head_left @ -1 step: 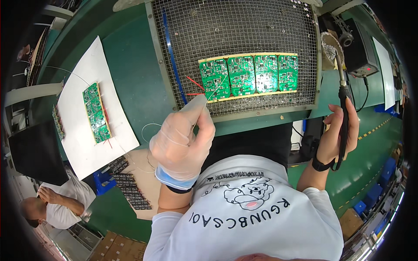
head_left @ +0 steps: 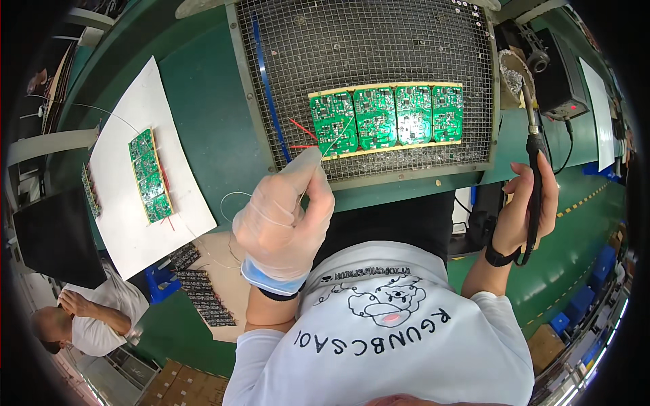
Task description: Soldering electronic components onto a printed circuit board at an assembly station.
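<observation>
My left hand (head_left: 284,210), in a thin translucent glove, pinches a fine strand of solder wire (head_left: 338,137). The wire's tip reaches over the leftmost section of a green circuit board panel (head_left: 376,120), which lies on a metal mesh tray (head_left: 379,54). Two red wires (head_left: 302,127) stick out at the panel's left end. My bare right hand (head_left: 525,203) is closed round the black handle of a soldering iron (head_left: 534,152). The iron's metal shaft points up to a round container of metallic scraps (head_left: 516,73), right of the tray; its tip is at the container.
A blue strap (head_left: 269,95) lies along the tray's left side. On a white sheet (head_left: 128,237) to the left rests another green board panel (head_left: 150,176). A black box with a red light (head_left: 562,74) stands at the right. Another person (head_left: 101,311) sits at lower left.
</observation>
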A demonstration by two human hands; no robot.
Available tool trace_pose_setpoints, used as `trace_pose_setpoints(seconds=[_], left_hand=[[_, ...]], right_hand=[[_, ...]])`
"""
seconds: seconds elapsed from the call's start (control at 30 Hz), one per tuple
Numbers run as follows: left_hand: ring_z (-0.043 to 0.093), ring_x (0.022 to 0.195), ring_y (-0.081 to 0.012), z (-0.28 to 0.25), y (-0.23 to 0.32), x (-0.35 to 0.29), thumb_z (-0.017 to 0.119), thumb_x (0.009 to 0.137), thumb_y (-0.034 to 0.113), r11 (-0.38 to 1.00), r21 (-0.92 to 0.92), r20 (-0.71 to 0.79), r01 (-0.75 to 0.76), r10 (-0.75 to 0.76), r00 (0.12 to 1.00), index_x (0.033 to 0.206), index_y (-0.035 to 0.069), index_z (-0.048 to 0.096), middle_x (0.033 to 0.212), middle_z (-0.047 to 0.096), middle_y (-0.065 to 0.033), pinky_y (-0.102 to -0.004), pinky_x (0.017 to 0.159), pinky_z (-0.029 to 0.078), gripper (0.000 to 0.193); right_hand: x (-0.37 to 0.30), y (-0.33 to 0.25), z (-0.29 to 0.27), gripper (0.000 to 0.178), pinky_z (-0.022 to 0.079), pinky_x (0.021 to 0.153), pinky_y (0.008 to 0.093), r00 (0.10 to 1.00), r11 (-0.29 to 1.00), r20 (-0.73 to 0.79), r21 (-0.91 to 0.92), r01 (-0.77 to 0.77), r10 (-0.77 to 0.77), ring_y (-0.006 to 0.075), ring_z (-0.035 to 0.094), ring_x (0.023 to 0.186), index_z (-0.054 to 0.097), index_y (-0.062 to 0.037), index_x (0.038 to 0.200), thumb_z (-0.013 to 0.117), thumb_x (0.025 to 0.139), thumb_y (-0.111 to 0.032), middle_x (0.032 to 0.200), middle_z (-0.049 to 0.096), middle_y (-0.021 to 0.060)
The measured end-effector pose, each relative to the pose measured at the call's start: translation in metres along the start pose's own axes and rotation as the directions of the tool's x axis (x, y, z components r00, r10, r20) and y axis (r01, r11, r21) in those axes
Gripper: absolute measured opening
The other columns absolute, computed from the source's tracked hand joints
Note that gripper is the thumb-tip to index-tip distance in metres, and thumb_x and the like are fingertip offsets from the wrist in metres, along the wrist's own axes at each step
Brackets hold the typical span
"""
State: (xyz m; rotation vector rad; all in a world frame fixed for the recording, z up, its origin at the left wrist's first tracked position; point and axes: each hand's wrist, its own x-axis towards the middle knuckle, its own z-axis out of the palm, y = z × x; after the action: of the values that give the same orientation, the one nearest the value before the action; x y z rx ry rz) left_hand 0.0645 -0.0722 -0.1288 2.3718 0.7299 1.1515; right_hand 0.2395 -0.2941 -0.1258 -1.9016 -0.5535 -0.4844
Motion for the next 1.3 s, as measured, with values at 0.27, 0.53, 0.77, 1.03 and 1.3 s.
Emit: trace_pose_setpoints(seconds=[0.27,0.53,0.77,1.03,1.3], left_hand=[[0.048,0.046,-0.0116,0.007,-0.001,-0.001,0.076,0.070,-0.002,0.998,-0.066,-0.029,-0.007,0.005,1.000,0.090,0.010,0.071,0.067,0.060,0.0012,-0.0252,0.043,0.042,0.024],[0.045,0.045,-0.0098,-0.006,-0.006,-0.010,0.075,0.073,-0.004,0.998,-0.047,-0.021,0.037,-0.038,0.999,0.089,0.008,0.071,0.067,0.060,-0.0005,-0.0240,0.043,0.039,0.021],[0.046,0.047,-0.0080,-0.010,-0.026,-0.028,0.074,0.078,-0.002,0.959,-0.107,-0.129,0.262,-0.275,0.953,0.092,0.006,0.072,0.066,0.060,-0.0026,-0.0227,0.044,0.037,0.017],[0.048,0.049,-0.0070,0.010,-0.041,-0.034,0.073,0.079,-0.001,0.974,-0.153,-0.167,0.167,-0.192,0.967,0.094,0.006,0.072,0.071,0.064,-0.0027,-0.0221,0.045,0.038,0.017],[0.048,0.049,-0.0078,0.010,-0.043,-0.036,0.072,0.079,-0.001,0.983,-0.105,-0.123,0.147,-0.160,0.979,0.094,0.006,0.072,0.074,0.067,-0.0028,-0.0231,0.045,0.039,0.016]], right_hand=[[-0.003,0.002,0.001,0.029,0.040,0.056,0.0194,1.000,1.000,-0.002,0.014,-0.016,0.016,0.0071,0.053,0.059,0.061,0.0038,0.122,0.057,0.093,0.002,0.088,0.071,0.0136],[-0.006,0.008,0.005,0.029,0.040,0.057,0.0197,1.000,0.998,0.006,0.064,-0.029,0.029,0.0075,0.052,0.060,0.060,0.0049,0.123,0.056,0.094,0.001,0.087,0.069,0.0126],[-0.001,0.014,0.015,0.031,0.039,0.055,0.0197,0.996,0.963,0.007,0.253,-0.087,0.088,0.0076,0.049,0.058,0.055,0.0051,0.127,0.054,0.096,-0.001,0.086,0.067,0.0112],[0.002,0.015,0.048,0.028,0.038,0.051,0.0187,0.991,0.874,0.034,0.467,-0.131,0.130,0.0075,0.048,0.056,0.055,0.0023,0.125,0.053,0.099,-0.005,0.080,0.062,0.0073],[-0.001,0.018,0.055,0.024,0.036,0.048,0.0195,0.992,0.900,0.026,0.419,-0.123,0.123,0.0073,0.046,0.053,0.056,0.0009,0.123,0.052,0.100,-0.008,0.075,0.057,0.0049]])
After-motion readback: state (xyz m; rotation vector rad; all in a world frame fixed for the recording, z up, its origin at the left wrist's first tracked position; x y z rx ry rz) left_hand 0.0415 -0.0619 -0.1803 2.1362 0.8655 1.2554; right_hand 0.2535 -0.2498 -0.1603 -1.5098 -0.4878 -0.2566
